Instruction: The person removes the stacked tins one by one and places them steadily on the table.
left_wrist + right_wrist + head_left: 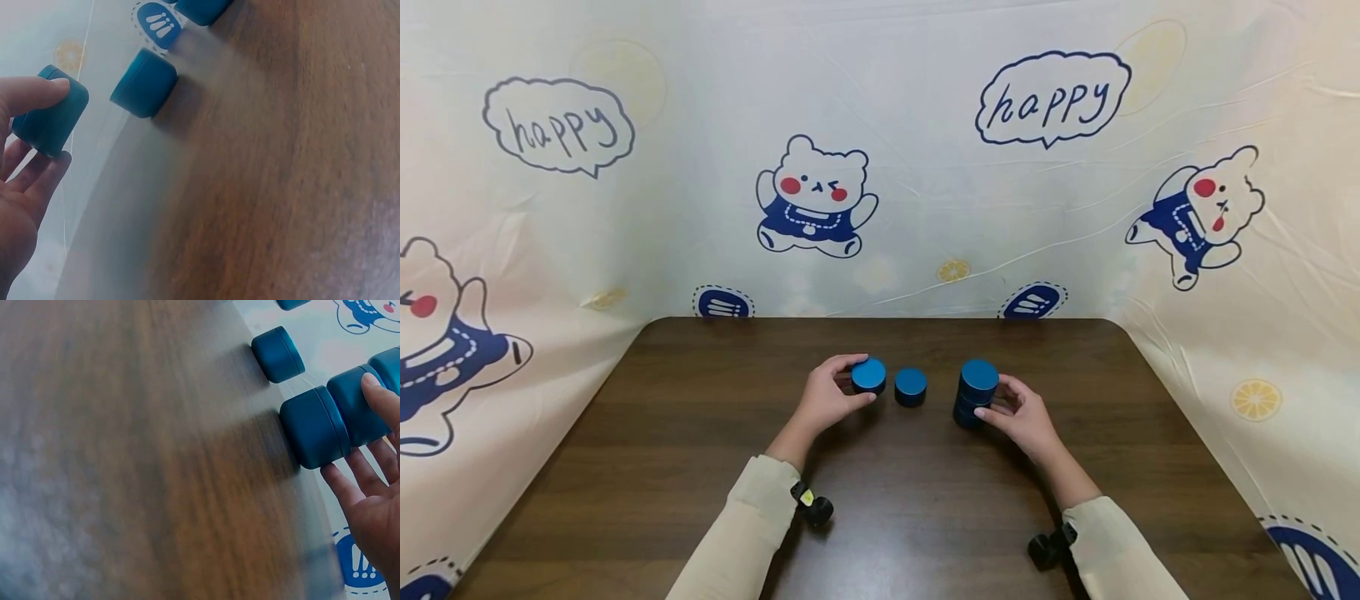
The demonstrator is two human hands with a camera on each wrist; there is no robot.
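On the dark wooden table (700, 467) stand short blue cylinders. My left hand (863, 381) grips the leftmost blue cylinder (871, 372) between thumb and fingers; in the left wrist view the left hand (59, 122) pinches that cylinder (37, 128) from both sides. I cannot tell whether it is lifted. A lone middle cylinder (911, 387) stands just to its right, untouched. Farther right, my right hand (992, 398) holds a stack of blue cylinders (977, 379) that stands on the table. In the right wrist view the right hand (350, 425) has thumb and fingers on the stack (309, 428).
A pale cloth backdrop (880, 208) printed with bears and "happy" bubbles walls the table at the back and both sides. Black wrist cameras (814, 507) sit on both cream sleeves. Bare wood lies between my arms and along the front.
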